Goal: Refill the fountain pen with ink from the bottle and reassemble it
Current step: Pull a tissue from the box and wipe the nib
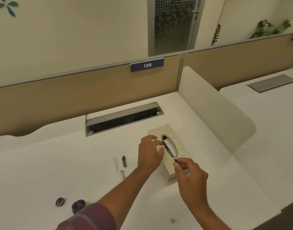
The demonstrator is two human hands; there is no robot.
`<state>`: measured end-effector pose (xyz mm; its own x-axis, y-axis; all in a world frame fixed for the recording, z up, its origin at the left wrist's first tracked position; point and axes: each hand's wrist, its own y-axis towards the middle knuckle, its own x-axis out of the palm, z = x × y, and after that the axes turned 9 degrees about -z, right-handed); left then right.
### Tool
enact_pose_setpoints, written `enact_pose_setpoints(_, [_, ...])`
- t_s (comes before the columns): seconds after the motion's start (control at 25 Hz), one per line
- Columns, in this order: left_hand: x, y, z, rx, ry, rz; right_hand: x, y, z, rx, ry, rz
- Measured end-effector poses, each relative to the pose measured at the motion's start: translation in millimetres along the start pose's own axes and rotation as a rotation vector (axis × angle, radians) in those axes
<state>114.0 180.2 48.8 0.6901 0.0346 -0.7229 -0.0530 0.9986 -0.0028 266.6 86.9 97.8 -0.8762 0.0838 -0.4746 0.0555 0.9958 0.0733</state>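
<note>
Nearest the lens, a maroon striped sleeve (91, 216) hides part of the open dark glass ink bottle (78, 206), its round cap (60, 201) beside it on the white surface (42, 163); a careless elbow could tip it. Right hand (190, 178) fingers pinch a dark pen section with nib (168, 151) over the speckled tissue box (172, 143); left hand (149, 153) fingers spread, empty. Brown barrel (124, 161) lies apart and could roll.

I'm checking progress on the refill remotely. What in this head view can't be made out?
- Ink bottle: partly hidden by the left sleeve; ink level unreadable.
- Loose pen parts: too small and blurred to identify.
- Dark piece by the tissue box opening: the right hand pinches its lower end; the shiny oval rim confuses its shape.
- Left hand: whether it touches the piece is unclear.
</note>
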Motion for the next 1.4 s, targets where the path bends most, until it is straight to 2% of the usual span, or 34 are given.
enact_pose_setpoints(0.32, [32,53,33,-0.082,0.522,-0.257,-26,18,23,-0.032,-0.049,0.081])
enact_pose_setpoints(0.48, [39,58,35,-0.111,0.627,-0.289,-28,21,29,-0.015,-0.028,0.094])
enact_pose_setpoints(0.64, [46,57,35,-0.134,0.623,-0.253,-26,24,29,0.02,0.01,0.076])
enact_pose_setpoints(0.8, [54,54,37,-0.148,0.451,-0.153,-25,27,29,0.064,0.057,0.068])
enact_pose_setpoints(1.12, [51,57,27,-0.154,0.512,-0.215,-26,32,36,0.102,0.21,0.08])
enact_pose_setpoints(1.4, [27,72,43,-0.273,0.297,-0.168,-2,36,51,0.134,0.239,-0.009])
